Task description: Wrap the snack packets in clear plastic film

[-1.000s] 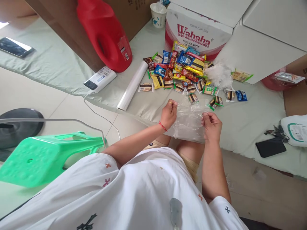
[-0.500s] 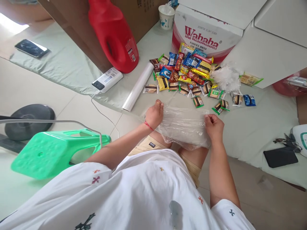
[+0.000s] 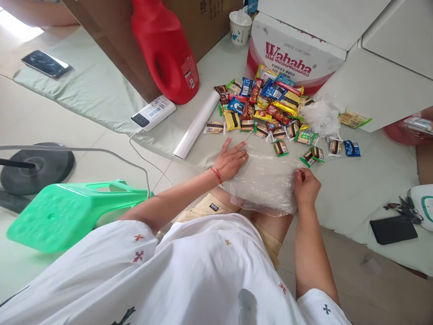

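A clear plastic bag (image 3: 265, 183) lies flattened across the mat's near edge and over my knees. My left hand (image 3: 232, 158) rests on its left end with the fingers stretched out flat. My right hand (image 3: 305, 186) is closed, pinching the bag's right edge. Just beyond the bag is a heap of several wrapped snacks (image 3: 267, 108), with loose ones (image 3: 313, 154) close to my right hand. A crumpled wad of clear plastic (image 3: 321, 116) sits at the heap's right side.
A white film roll (image 3: 196, 124) and a white power bank (image 3: 154, 112) lie left of the snacks. A red jug (image 3: 165, 47), a Wahaha box (image 3: 287, 58) and a paper cup (image 3: 240, 27) stand behind. A green stool (image 3: 67, 212) is on the floor at left; a black wallet (image 3: 393, 229) at right.
The bag was held up between both hands; now it is laid down. My left hand let go of its pinch and spread flat on the bag. My right hand keeps its grip.
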The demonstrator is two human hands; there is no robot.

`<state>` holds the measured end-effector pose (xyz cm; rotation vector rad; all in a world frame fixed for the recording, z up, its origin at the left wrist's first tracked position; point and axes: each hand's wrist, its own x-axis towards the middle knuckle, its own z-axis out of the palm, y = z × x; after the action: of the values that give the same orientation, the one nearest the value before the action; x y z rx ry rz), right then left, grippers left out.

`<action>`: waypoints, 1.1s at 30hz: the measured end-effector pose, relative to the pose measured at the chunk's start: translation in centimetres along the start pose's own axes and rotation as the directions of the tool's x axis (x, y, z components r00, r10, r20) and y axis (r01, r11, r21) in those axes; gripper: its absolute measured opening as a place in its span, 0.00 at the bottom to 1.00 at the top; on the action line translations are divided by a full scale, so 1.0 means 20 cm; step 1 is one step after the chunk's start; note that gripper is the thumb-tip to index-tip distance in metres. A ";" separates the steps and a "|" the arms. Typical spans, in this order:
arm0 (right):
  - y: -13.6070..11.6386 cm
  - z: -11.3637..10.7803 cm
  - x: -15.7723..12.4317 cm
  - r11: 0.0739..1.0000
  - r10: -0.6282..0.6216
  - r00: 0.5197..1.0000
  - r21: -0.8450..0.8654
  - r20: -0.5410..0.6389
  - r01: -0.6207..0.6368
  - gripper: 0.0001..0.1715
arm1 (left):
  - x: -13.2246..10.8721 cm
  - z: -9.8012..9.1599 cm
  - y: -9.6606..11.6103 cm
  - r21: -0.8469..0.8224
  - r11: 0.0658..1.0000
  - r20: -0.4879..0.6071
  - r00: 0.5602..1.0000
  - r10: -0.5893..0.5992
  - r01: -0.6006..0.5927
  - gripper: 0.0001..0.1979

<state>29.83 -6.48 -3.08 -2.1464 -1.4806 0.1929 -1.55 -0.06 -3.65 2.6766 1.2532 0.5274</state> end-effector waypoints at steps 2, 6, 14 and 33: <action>0.02 -0.03 0.00 0.999 0.040 0.999 0.011 0.025 -0.040 0.24 | 0.01 -0.01 0.01 -0.004 0.996 0.001 0.996 -0.088 0.088 0.22; 0.02 -0.11 0.07 0.985 0.086 0.995 -0.151 0.040 -0.079 0.21 | 0.02 -0.03 0.05 0.002 0.979 0.092 0.975 -0.204 0.205 0.28; -0.40 0.01 0.41 0.945 -0.023 0.966 -0.309 0.258 0.105 0.27 | 0.03 -0.06 0.07 0.087 0.972 0.274 0.932 -0.236 0.220 0.48; -0.61 0.06 -0.29 0.974 0.102 0.969 -0.219 0.225 -0.052 0.29 | -0.01 -0.06 0.03 0.032 0.985 0.258 0.951 -0.170 0.167 0.48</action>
<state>17.08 -8.05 0.90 -2.4241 -1.6116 0.3419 -1.64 -0.68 -2.36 2.5113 1.3887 0.1413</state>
